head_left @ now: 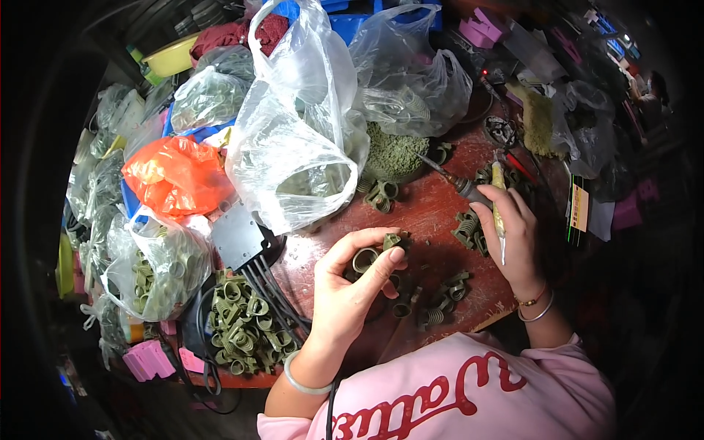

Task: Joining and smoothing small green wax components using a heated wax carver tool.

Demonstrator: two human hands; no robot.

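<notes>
My left hand is closed around a small dark green ribbed, ring-shaped part, pinched between thumb and fingers above the table. Another green ring shows inside the curl of the fingers. On the right, my right hand grips a slim yellow tube, its pale pointed nozzle facing down. A pen-like iron with a metal tip and dark handle reaches to these fingers; whether they hold it too is unclear. Loose green coiled parts lie beside the right hand, and more sit between the hands.
A large clear plastic bag stands at the far middle, beside a round mass of green granules. An orange bag lies left. Near a grey box with black cables is a heap of green parts. Pink blocks sit lower left.
</notes>
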